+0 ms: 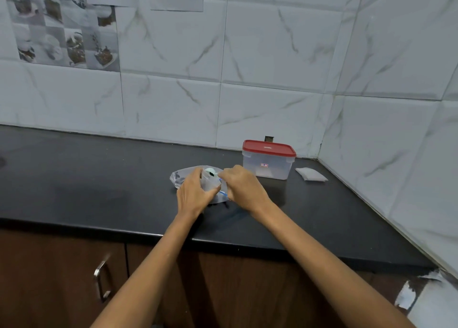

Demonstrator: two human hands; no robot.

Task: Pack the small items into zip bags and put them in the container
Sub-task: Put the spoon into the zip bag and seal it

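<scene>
Both hands work over 1 clear zip bag (210, 182) lying on the black countertop (99, 179), just at 9 o'clock of the container (269, 164). The left hand (193, 191) curls over the bag's left part, fingers bent round the plastic and gripping it. The right hand (244, 185) grasps the bag's right edge near the blue zip strip (223, 192), fingers pinched on it. A small white-and-green item (210, 172) shows at the bag's 12 o'clock end, between the 2 hands; whether it sits fully inside the bag cannot be told.

The container is clear plastic with a red lid (269, 148) pressed on, standing near the tiled wall (247, 55). At 3 o'clock of it, apart from it, lies a flat stack of spare zip bags (311, 174). Below the counter edge, at 7 o'clock of the hands, a metal handle (101, 280) sits on a brown cabinet door (49, 278).
</scene>
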